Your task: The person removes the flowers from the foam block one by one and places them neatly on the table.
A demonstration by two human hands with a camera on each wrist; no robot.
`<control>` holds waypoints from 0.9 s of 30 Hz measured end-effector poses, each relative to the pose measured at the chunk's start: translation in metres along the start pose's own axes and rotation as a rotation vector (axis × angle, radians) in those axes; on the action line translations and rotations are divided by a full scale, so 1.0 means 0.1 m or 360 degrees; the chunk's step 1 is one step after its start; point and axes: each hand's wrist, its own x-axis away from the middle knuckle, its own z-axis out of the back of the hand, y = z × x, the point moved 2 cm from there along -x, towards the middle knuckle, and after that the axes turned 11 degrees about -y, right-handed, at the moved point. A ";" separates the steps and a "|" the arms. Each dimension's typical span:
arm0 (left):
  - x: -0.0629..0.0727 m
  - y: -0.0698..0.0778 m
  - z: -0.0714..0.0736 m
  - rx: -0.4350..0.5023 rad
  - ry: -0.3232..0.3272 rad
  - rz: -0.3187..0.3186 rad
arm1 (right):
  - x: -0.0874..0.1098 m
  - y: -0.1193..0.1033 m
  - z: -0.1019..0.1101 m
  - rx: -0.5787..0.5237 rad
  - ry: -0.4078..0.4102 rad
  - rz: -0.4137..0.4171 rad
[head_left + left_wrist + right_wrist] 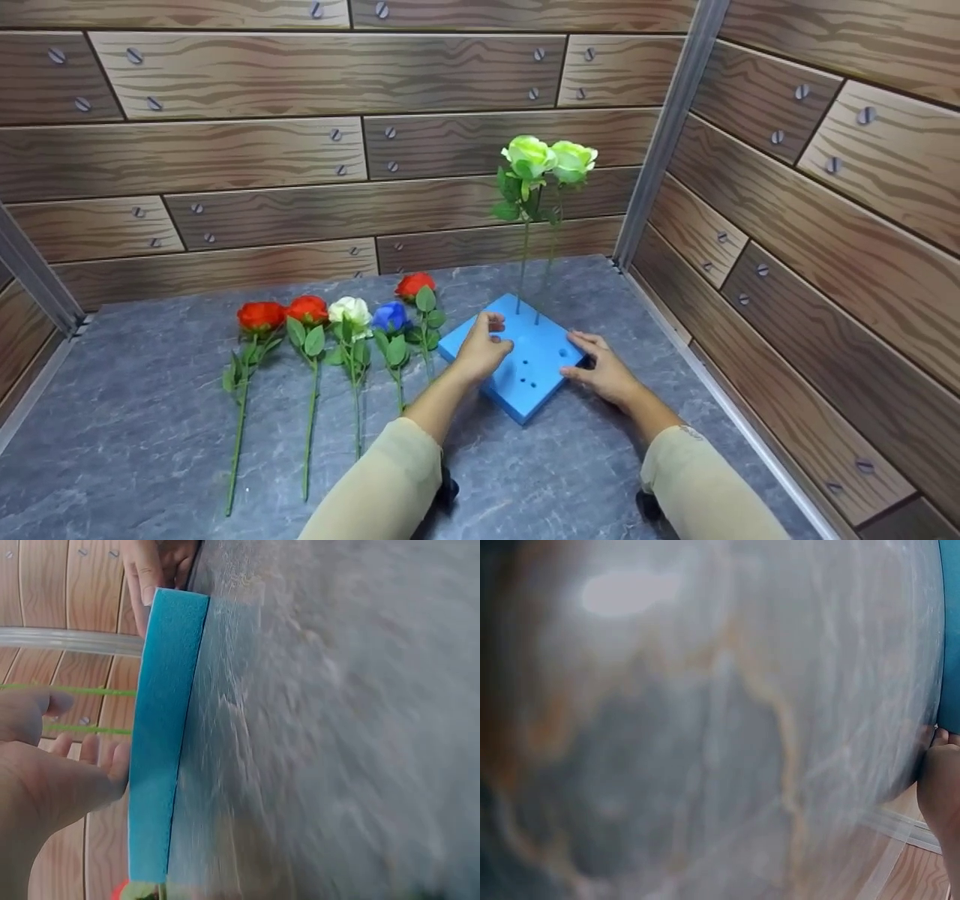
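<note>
L hand (pixel 484 351) over blue block (pixel 546 346) w/ fingers apart, R hand (pixel 606 372) w/ fingers gripping its corner.

A blue, holed block (pixel 537 352) lies apparently flat; two pale-green roses (pixel 529 156) stand upright in its far end.

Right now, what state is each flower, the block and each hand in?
Blue block: flat on the table, several holes unfilled
Two green roses: upright in the block
Three red roses: lying down
White rose: lying down
Blue rose: lying down
Left hand: over the block, gripping nothing
Right hand: holding the block's corner
</note>
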 end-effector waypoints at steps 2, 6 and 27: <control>-0.06 -0.01 -0.03 -0.0017 0.0007 -0.0022 | 0.00 0.00 0.00 -0.0003 0.0004 -0.0001; -0.17 -0.02 -0.07 -0.0040 0.0030 -0.0040 | -0.01 -0.02 0.01 -0.0002 0.0021 -0.0004; -0.58 -0.16 -0.10 -0.0008 0.0199 -0.0026 | 0.06 -0.05 0.00 0.0020 0.0040 0.0007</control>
